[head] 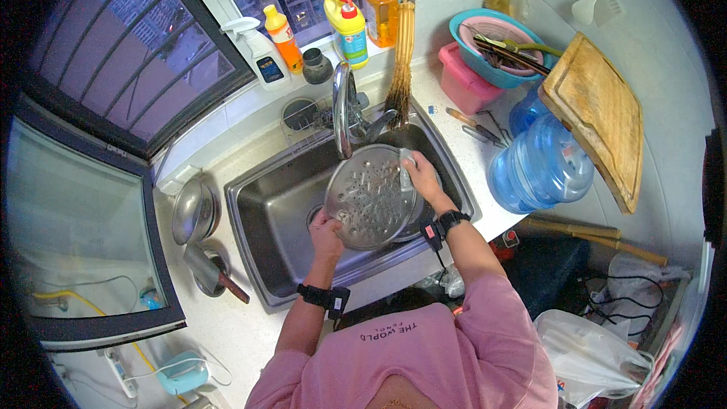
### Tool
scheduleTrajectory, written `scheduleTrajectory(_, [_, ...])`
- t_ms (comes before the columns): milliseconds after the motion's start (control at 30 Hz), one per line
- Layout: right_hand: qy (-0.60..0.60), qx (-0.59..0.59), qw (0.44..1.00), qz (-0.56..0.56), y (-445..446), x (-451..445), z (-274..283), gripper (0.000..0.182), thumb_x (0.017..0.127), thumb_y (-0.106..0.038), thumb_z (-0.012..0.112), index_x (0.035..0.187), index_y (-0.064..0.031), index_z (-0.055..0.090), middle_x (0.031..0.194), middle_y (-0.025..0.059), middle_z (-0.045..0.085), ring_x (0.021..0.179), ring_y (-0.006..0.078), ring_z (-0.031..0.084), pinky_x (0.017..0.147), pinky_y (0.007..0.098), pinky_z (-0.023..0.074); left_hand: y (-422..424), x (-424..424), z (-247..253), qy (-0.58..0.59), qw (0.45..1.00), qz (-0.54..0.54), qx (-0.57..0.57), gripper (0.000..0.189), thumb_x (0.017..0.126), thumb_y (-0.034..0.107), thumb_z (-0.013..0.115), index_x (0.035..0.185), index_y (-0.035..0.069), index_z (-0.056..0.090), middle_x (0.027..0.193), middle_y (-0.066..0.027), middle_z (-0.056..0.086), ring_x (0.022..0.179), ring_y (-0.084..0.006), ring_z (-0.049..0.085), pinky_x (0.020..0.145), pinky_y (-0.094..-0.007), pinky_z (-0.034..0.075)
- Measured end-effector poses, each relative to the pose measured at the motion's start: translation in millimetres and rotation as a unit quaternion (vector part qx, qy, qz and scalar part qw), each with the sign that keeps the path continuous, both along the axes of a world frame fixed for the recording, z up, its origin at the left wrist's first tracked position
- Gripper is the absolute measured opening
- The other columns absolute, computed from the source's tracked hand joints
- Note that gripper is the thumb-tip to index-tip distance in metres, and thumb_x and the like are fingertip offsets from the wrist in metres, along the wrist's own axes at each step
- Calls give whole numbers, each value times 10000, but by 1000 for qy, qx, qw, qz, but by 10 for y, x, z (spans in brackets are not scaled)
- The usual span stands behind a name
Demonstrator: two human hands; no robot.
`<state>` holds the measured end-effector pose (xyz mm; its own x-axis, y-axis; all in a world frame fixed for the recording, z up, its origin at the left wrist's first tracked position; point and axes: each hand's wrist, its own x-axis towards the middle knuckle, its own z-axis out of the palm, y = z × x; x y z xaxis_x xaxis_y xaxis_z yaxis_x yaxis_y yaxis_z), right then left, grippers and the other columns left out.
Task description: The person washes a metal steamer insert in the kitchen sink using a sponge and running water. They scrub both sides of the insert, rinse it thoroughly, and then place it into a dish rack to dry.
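A round metal steamer plate with punched holes [369, 196] is tilted over the stainless steel double sink [267, 199]. At its lower left edge, my left hand [328, 236] grips the rim. My right hand [423, 176] is at the upper right rim, with a pale, translucent cloth or pad [405, 169] under its fingers against the plate. The chrome faucet [342, 108] arches just beyond the plate's upper left edge. Behind the plate, another round metal item shows partly in the right basin; its kind is hidden.
A bamboo brush [403, 57] stands behind the sink, near cleaning bottles [352, 34]. On the left counter are metal bowls [193, 213] and a cleaver [207, 272]. To the right are blue water jugs [537, 165], a wooden cutting board [596, 113] and stacked basins [454, 23].
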<state>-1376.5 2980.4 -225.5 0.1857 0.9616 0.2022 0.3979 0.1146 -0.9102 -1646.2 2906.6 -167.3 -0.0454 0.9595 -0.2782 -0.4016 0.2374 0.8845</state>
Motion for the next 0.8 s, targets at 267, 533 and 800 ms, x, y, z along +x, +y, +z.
scheduleTrajectory(267, [487, -209, 838, -130, -809, -617, -525, 267, 923, -251, 530, 1039, -11, 553, 959, 46, 596, 863, 170, 556, 802, 317, 448, 61, -19, -145, -63, 996, 63, 24, 388, 634, -112, 453, 978, -4, 596, 905, -44, 634, 796, -150, 590, 731, -250, 453])
scheduleTrajectory(533, [553, -139, 819, -69, -930, -618, -325, 202, 909, -147, 547, 1077, -33, 548, 993, 42, 604, 887, 158, 570, 805, 327, 463, 105, -151, -325, -20, 999, 41, 24, 484, 668, -105, 489, 1139, 4, 504, 1089, -70, 570, 979, -185, 541, 861, -290, 415])
scheduleTrajectory(800, [-1, 12, 999, 46, -559, 5, 608, 182, 829, -56, 593, 1002, 2, 596, 891, 70, 621, 802, 186, 559, 748, 298, 449, 211, -141, 443, 426, 884, 53, 184, 659, 732, 43, 615, 1340, 49, 359, 1392, -155, 348, 1272, -282, 351, 1022, -364, 323])
